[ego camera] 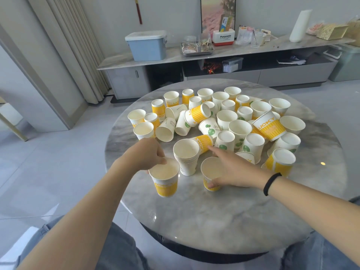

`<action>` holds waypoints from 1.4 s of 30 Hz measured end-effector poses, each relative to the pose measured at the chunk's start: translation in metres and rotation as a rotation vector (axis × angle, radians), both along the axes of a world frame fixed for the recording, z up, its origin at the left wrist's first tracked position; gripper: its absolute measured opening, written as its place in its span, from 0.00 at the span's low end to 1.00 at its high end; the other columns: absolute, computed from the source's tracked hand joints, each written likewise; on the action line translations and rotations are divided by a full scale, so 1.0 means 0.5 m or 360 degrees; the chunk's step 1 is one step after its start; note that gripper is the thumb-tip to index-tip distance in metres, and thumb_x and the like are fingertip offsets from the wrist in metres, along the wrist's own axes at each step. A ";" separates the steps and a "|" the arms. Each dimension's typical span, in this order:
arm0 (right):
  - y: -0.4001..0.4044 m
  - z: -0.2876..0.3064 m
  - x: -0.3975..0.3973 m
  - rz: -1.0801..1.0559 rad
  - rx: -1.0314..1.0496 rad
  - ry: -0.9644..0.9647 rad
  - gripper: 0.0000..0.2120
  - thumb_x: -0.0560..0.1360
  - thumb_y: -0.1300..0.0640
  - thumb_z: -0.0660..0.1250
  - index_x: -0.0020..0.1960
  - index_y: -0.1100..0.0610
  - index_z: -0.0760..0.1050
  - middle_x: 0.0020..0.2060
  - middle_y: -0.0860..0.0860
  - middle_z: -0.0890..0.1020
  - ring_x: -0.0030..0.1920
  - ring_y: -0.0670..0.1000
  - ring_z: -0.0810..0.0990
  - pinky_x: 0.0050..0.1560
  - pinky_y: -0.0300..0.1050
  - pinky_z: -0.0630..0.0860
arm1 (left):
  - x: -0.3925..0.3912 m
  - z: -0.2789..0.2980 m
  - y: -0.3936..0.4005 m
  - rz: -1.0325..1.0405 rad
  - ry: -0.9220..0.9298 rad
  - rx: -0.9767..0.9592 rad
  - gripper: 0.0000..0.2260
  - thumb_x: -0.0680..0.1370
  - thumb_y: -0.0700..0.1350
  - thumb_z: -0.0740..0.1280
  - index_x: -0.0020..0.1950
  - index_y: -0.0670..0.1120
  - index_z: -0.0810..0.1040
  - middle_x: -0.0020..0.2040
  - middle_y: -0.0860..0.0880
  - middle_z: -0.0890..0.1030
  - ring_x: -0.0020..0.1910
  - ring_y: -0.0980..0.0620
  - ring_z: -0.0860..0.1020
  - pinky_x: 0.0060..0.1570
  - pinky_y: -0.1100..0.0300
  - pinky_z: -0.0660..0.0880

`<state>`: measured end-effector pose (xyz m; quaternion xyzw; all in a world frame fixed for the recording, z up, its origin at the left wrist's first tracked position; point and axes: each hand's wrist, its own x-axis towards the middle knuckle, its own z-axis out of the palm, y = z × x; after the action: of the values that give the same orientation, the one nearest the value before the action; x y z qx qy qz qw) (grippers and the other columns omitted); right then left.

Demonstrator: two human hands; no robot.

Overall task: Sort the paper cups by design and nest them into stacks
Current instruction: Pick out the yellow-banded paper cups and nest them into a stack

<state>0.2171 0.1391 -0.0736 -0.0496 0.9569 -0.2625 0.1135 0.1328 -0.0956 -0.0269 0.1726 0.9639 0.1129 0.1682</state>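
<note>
Near the round table's (194,221) front edge, the left hand (148,152) pinches a yellow LUCKY cup (165,182) by its rim while the right hand (231,168) grips another yellow cup (210,176); nesting them calls for aligned rims, lowered straight.

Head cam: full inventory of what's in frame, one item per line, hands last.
Round table: one, grey marble, centre.
Loose paper cups: dozens, yellow LUCKY and white green-print, upright, inverted and tipped, far half of table.
Nested stack: one, white, between the hands.
Held yellow cup: one, near left.
Second yellow cup: one, near right.
Sideboard: one, grey, far wall.
Blue bin: one, on sideboard.
Metal tray: one, with jars.
Left hand: gripping the held cup's rim.
Right hand: on the second cup, black wristband.
</note>
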 end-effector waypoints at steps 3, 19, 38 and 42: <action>0.010 -0.002 0.007 -0.0002 -0.0080 0.0004 0.52 0.58 0.42 0.78 0.75 0.50 0.55 0.71 0.48 0.66 0.71 0.49 0.64 0.65 0.41 0.64 | 0.042 0.032 0.016 -0.0031 -0.0015 0.0226 0.06 0.74 0.48 0.68 0.43 0.48 0.84 0.37 0.46 0.84 0.31 0.50 0.81 0.34 0.62 0.72; 0.125 0.007 0.024 -0.0280 0.0337 -0.0021 0.34 0.67 0.43 0.71 0.70 0.50 0.64 0.61 0.54 0.68 0.60 0.57 0.73 0.57 0.51 0.74 | 0.060 0.019 0.212 -0.0077 0.0460 0.0361 0.14 0.80 0.46 0.57 0.50 0.42 0.81 0.39 0.43 0.82 0.42 0.44 0.80 0.37 0.55 0.76; 0.131 0.109 0.034 -0.0609 -0.0175 0.1081 0.08 0.75 0.60 0.66 0.51 0.58 0.81 0.41 0.50 0.79 0.39 0.43 0.75 0.41 0.36 0.70 | 0.071 -0.011 0.213 -0.0231 0.0181 0.0152 0.16 0.81 0.47 0.56 0.50 0.40 0.80 0.42 0.41 0.84 0.44 0.45 0.81 0.47 0.52 0.78; 0.089 0.115 0.063 -0.0336 -0.0469 0.1330 0.11 0.75 0.54 0.64 0.50 0.58 0.81 0.38 0.46 0.76 0.35 0.39 0.76 0.38 0.30 0.70 | 0.072 0.001 0.197 -0.0118 0.0067 0.0283 0.17 0.80 0.44 0.54 0.43 0.35 0.77 0.41 0.40 0.85 0.28 0.50 0.75 0.38 0.56 0.76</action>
<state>0.2488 0.1838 -0.0160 -0.0692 0.8729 -0.3635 -0.3180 0.1689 0.0029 -0.0262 0.2248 0.9463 0.1882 0.1361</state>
